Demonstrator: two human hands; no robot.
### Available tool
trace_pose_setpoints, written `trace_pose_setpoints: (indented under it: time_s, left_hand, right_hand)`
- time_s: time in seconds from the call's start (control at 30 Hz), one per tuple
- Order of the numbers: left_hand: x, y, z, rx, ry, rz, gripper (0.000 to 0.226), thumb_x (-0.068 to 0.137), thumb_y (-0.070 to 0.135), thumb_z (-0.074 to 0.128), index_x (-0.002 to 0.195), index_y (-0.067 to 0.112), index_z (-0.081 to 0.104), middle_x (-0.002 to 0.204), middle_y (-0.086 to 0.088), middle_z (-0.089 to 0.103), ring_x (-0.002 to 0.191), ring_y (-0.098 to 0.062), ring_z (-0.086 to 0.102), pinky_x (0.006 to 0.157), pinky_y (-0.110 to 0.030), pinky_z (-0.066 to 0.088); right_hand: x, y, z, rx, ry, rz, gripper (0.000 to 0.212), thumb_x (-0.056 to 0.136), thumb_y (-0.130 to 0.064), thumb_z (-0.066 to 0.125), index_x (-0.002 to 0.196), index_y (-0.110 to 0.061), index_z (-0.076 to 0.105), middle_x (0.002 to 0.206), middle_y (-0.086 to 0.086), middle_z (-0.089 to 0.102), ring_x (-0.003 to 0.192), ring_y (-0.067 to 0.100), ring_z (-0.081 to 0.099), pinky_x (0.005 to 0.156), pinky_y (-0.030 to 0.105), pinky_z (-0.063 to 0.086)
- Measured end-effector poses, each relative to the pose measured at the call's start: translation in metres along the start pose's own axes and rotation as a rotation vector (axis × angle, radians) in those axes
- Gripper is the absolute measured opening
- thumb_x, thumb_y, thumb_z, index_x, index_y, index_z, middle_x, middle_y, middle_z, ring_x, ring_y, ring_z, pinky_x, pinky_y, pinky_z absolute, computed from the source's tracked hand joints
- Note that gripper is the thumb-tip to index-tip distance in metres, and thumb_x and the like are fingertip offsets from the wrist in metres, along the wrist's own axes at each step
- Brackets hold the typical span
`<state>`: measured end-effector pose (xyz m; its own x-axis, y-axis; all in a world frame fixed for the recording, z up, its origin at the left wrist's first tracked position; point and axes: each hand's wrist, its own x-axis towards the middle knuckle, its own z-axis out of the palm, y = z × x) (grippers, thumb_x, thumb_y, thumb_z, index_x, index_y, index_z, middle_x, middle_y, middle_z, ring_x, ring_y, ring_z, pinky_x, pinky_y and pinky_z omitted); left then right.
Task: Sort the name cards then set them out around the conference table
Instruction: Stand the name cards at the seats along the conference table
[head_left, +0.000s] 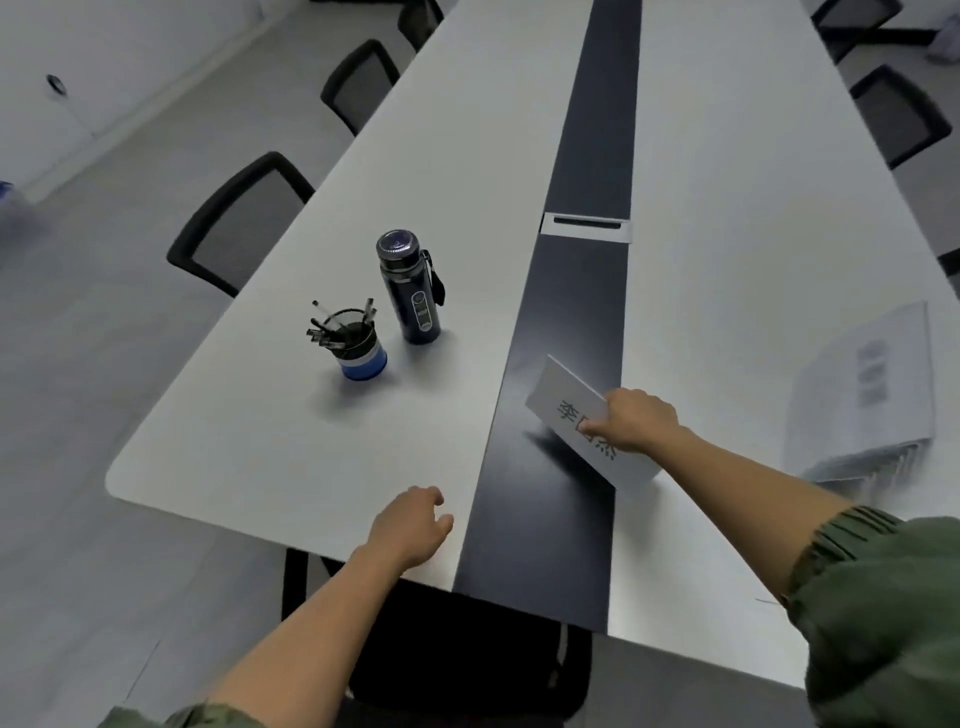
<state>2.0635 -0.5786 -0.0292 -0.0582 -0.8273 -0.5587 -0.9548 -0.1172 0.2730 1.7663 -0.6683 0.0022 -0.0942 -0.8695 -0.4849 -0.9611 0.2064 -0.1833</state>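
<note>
Right hand (636, 421) pinches name card (561, 395), edge seemingly touching dark strip (545, 519).

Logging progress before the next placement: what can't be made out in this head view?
The name card: the fingers of the right hand cover its middle character, head view.
The card stack at right: blurred, names and count unreadable.
The conference table: far end cut off by the top edge.
</note>
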Motion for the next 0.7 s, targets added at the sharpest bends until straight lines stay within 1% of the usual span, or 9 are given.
trace_pose_setpoints:
  time_s: [0.07, 0.2, 0.3, 0.4, 0.5, 0.57, 0.6, 0.67, 0.7]
  left_hand:
    - [0.024, 0.002, -0.001, 0.022, 0.025, -0.008, 0.045, 0.097, 0.036, 0.045, 0.138, 0.017, 0.045, 0.136, -0.006, 0.046, 0.122, -0.024, 0.049, 0.096, -0.036, 0.043]
    - [0.077, 0.009, -0.002, 0.078, 0.131, -0.018, 0.048, 0.097, 0.035, 0.043, 0.141, 0.015, 0.039, 0.140, -0.010, 0.041, 0.123, -0.027, 0.045, 0.098, -0.037, 0.041]
    - [0.109, 0.012, 0.002, 0.132, 0.166, 0.009, 0.055, 0.098, 0.040, 0.041, 0.146, 0.016, 0.031, 0.153, -0.014, 0.026, 0.137, -0.031, 0.031, 0.108, -0.040, 0.034]
    - [0.127, 0.013, 0.017, 0.201, 0.133, 0.006, 0.064, 0.100, 0.048, 0.028, 0.154, 0.018, 0.009, 0.161, -0.017, -0.001, 0.148, -0.035, 0.002, 0.118, -0.046, 0.015]
    - [0.130, 0.007, 0.037, 0.226, 0.166, 0.001, 0.069, 0.096, 0.056, 0.005, 0.154, 0.022, -0.011, 0.160, -0.013, -0.020, 0.147, -0.032, -0.020, 0.120, -0.048, -0.004]
    - [0.129, 0.000, 0.047, 0.225, 0.223, 0.011, 0.074, 0.088, 0.061, -0.006, 0.153, 0.025, -0.014, 0.159, -0.010, -0.023, 0.146, -0.027, -0.025, 0.120, -0.047, -0.009]
    - [0.130, -0.003, 0.051, 0.223, 0.254, 0.016, 0.074, 0.088, 0.062, -0.007, 0.152, 0.026, -0.013, 0.159, -0.008, -0.022, 0.146, -0.026, -0.025, 0.120, -0.046, -0.009]
    - [0.131, -0.008, 0.056, 0.215, 0.321, 0.025, 0.073, 0.090, 0.061, 0.000, 0.154, 0.026, -0.005, 0.161, -0.008, -0.015, 0.147, -0.025, -0.020, 0.120, -0.046, -0.007]
    - [0.131, -0.008, 0.056, 0.218, 0.352, 0.024, 0.072, 0.092, 0.061, 0.005, 0.154, 0.025, 0.000, 0.162, -0.008, -0.010, 0.149, -0.025, -0.015, 0.120, -0.046, -0.005]
  right_hand:
    - [0.027, -0.005, -0.003, -0.001, 0.008, 0.007, 0.048, 0.084, -0.058, 0.063, 0.111, -0.019, 0.059, 0.098, 0.003, 0.064, 0.088, 0.025, 0.061, 0.070, 0.031, 0.046]
    - [0.078, -0.014, -0.011, 0.001, 0.031, 0.032, 0.040, 0.086, -0.053, 0.062, 0.104, -0.018, 0.057, 0.081, 0.000, 0.056, 0.080, 0.025, 0.059, 0.065, 0.030, 0.043]
    - [0.105, -0.017, -0.013, 0.009, 0.045, 0.058, 0.037, 0.087, -0.053, 0.061, 0.097, -0.019, 0.052, 0.077, -0.002, 0.053, 0.078, 0.024, 0.057, 0.063, 0.030, 0.041]
    - [0.121, -0.017, -0.014, 0.017, 0.066, 0.077, 0.041, 0.086, -0.056, 0.061, 0.100, -0.018, 0.054, 0.084, 0.001, 0.054, 0.079, 0.025, 0.055, 0.067, 0.031, 0.042]
    - [0.131, -0.015, -0.013, 0.047, 0.054, 0.060, 0.052, 0.082, -0.062, 0.061, 0.112, -0.020, 0.056, 0.095, 0.001, 0.062, 0.083, 0.025, 0.058, 0.068, 0.032, 0.045]
    - [0.130, -0.011, -0.014, 0.121, 0.057, 0.025, 0.066, 0.077, -0.067, 0.063, 0.127, -0.026, 0.049, 0.113, 0.001, 0.065, 0.095, 0.026, 0.061, 0.074, 0.034, 0.049]
    - [0.126, -0.007, -0.016, 0.157, 0.065, 0.017, 0.075, 0.075, -0.068, 0.066, 0.135, -0.028, 0.044, 0.122, 0.001, 0.064, 0.103, 0.027, 0.061, 0.079, 0.036, 0.049]
    - [0.112, 0.004, -0.017, 0.177, 0.073, 0.021, 0.093, 0.071, -0.069, 0.071, 0.146, -0.029, 0.032, 0.134, 0.002, 0.058, 0.116, 0.029, 0.058, 0.085, 0.039, 0.048]
    - [0.104, 0.011, -0.015, 0.158, 0.065, 0.031, 0.098, 0.070, -0.068, 0.073, 0.149, -0.030, 0.028, 0.137, 0.002, 0.056, 0.118, 0.029, 0.057, 0.085, 0.039, 0.047]
